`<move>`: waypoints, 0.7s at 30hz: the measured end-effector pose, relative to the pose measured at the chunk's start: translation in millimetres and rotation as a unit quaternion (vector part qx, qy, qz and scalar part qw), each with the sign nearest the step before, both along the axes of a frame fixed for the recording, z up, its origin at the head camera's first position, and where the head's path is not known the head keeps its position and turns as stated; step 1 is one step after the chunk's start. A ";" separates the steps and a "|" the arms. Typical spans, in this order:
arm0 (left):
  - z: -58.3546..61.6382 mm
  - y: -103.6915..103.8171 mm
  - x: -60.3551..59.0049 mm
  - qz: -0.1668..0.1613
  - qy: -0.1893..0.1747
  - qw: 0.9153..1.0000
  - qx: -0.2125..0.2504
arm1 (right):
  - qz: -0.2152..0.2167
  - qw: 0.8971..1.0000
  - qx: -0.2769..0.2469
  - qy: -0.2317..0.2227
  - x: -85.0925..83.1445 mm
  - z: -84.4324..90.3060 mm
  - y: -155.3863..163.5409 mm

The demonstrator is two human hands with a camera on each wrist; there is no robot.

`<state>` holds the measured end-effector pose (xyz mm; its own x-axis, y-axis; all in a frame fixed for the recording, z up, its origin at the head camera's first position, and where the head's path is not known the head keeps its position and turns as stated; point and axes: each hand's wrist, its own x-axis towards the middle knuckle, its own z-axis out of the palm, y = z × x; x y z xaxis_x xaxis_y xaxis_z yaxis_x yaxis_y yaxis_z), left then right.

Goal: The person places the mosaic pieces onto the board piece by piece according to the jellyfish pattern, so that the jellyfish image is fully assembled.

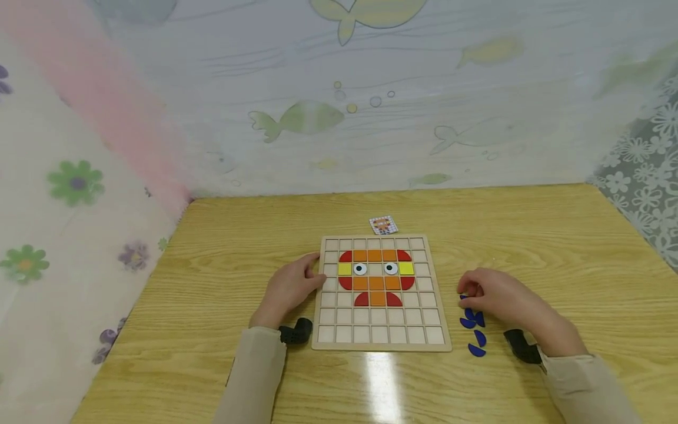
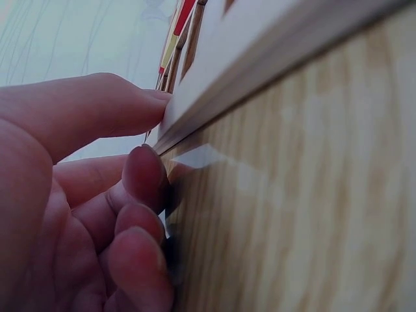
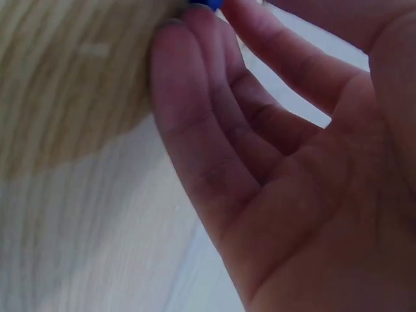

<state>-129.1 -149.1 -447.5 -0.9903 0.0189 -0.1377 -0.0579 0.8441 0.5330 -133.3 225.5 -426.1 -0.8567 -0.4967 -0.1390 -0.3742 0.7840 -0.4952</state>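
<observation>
In the head view a square wooden grid board (image 1: 381, 347) lies on the table, with red, orange and yellow pieces and two eye pieces (image 1: 391, 268) set in its upper cells. My left hand (image 1: 290, 287) holds the board's left edge, thumb on the rim and the other fingers curled beside it; the left wrist view shows the thumb (image 2: 133, 107) against the pale frame. To the right of the board, my right hand (image 1: 500, 297) pinches a small blue piece (image 3: 207, 3), mostly hidden by the fingertips. Several blue round-edged pieces (image 1: 477, 350) lie just below that hand.
A small pattern card (image 1: 383, 225) lies behind the board. The wood-grain table (image 1: 238, 235) meets a wall (image 1: 397, 153) with fish drawings at the back. Black wrist devices (image 1: 296, 332) sit at both sleeve cuffs.
</observation>
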 end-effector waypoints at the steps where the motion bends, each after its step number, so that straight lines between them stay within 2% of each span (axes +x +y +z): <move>1: -0.2 -0.1 0.0 0.000 -0.001 1.000 0.000 | -0.001 1.000 0.001 0.001 0.2 -0.7 -0.6; 14: -0.5 0.4 -2.5 0.001 -0.002 1.000 0.001 | -0.039 0.998 0.027 0.050 -0.2 0.0 -7.2; 21: 0.5 0.2 -1.8 0.000 -0.005 1.000 -0.002 | -0.026 0.997 0.000 0.072 0.6 2.1 -18.6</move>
<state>-130.9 -148.9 -446.9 -0.9890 0.0180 -0.1470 -0.0633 0.8459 0.5295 -132.6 207.0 -424.0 -0.8925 -0.4509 -0.0126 -0.4003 0.8045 -0.4388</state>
